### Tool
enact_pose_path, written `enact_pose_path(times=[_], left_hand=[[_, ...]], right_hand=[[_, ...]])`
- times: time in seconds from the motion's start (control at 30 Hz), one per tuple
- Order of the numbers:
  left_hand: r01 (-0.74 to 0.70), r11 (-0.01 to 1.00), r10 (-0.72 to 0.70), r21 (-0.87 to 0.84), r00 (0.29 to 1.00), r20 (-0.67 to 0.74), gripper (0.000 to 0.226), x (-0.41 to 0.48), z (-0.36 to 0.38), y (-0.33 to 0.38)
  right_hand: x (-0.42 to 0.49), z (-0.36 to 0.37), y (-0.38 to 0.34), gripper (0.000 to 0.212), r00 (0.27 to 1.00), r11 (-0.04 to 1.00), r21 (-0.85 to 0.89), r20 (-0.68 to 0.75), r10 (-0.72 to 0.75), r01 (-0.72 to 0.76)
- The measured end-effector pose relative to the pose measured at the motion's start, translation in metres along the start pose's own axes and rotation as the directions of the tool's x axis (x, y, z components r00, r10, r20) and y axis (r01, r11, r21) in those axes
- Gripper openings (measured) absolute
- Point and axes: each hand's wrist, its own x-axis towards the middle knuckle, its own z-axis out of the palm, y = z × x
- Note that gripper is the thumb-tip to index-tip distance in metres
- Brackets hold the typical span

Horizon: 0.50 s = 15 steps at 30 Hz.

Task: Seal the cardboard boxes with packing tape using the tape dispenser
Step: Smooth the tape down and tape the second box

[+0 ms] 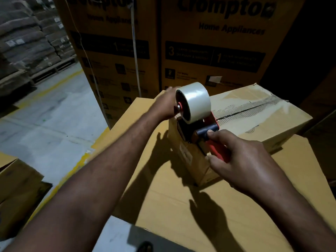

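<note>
**Risks.** The centre seam [245, 110] of the small cardboard box [254, 113] gapes, and torn old tape lies along it. New tape laid over that rough strip will probably bond poorly or wrinkle. The tape dispenser [209, 132] sits at the near end of this box, where the end face meets the top. If the tape is not anchored on the end face before the pull, it may lift away at the corner. The small box rests loose on a large carton [181, 206], so a hard pull could slide it unless it is braced. The tape roll [193, 101] stands high and partly blocks the view of the seam, so the run could drift off line.

**Position.**
- The right hand [241, 160] is wrapped round the dispenser's red handle, thumb against the dark roller. It is on the near side of the box.
- The left hand [164, 104] reaches past the roll to the box's far left corner. It is blurred and partly hidden, so whether it grips or presses flat cannot be told.
- The dispenser lies between the two hands.
</note>
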Motion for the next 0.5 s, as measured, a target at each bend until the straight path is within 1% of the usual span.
enact_pose_path(times=[0.03, 0.07, 0.1, 0.13, 0.2, 0.23, 0.27, 0.33, 0.4, 0.47, 0.5], left_hand=[[0.046, 0.999, -0.049, 0.027, 0.990, 0.135, 0.068, -0.002, 0.000, 0.003], [0.092, 0.990, -0.115, 0.112, 0.968, 0.221, 0.069, -0.005, 0.002, 0.005], [0.143, 0.973, -0.189, 0.179, 0.943, 0.275, 0.076, -0.009, 0.005, 0.008], [0.133, 0.958, -0.208, 0.252, 0.931, 0.300, 0.083, -0.012, 0.009, 0.013], [0.014, 0.913, -0.153, 0.409, 0.939, 0.309, 0.084, -0.022, 0.008, 0.027], [-0.060, 0.885, -0.108, 0.462, 0.938, 0.329, 0.083, -0.025, 0.007, 0.030], [-0.082, 0.868, -0.109, 0.490, 0.931, 0.349, 0.083, -0.026, 0.004, 0.032], [-0.069, 0.860, -0.133, 0.506, 0.926, 0.352, 0.085, -0.031, -0.001, 0.033], [-0.050, 0.876, -0.137, 0.480, 0.929, 0.345, 0.088, -0.040, -0.003, 0.040], [-0.013, 0.898, -0.135, 0.440, 0.943, 0.303, 0.088, -0.045, -0.003, 0.044], [-0.018, 0.903, -0.120, 0.429, 0.949, 0.293, 0.086, -0.042, -0.004, 0.044]], right_hand=[[-0.001, 0.000, 0.000, 0.054, 1.000, 1.000, -0.021, 0.001, 0.001, -0.001], [-0.003, 0.000, -0.001, 0.054, 1.000, 0.999, -0.045, -0.005, 0.002, -0.002], [-0.004, -0.001, -0.001, 0.054, 1.000, 0.998, -0.065, -0.013, 0.008, -0.009], [-0.005, -0.002, -0.002, 0.054, 1.000, 0.997, -0.074, -0.019, 0.017, -0.019], [-0.008, -0.003, -0.002, 0.054, 0.999, 0.997, -0.073, -0.023, 0.029, -0.030], [-0.010, -0.003, -0.001, 0.054, 0.999, 0.997, -0.077, -0.020, 0.026, -0.028], [-0.012, -0.002, -0.001, 0.055, 1.000, 0.996, -0.087, -0.016, 0.021, -0.022], [-0.016, -0.001, 0.000, 0.055, 1.000, 0.994, -0.109, -0.012, 0.014, -0.016], [-0.023, -0.003, 0.003, 0.055, 1.000, 0.994, -0.111, -0.012, 0.014, -0.015], [-0.033, -0.006, 0.005, 0.056, 1.000, 0.994, -0.106, 0.004, 0.025, -0.024], [-0.038, -0.008, 0.005, 0.058, 0.999, 0.994, -0.106, 0.016, 0.037, -0.035]])
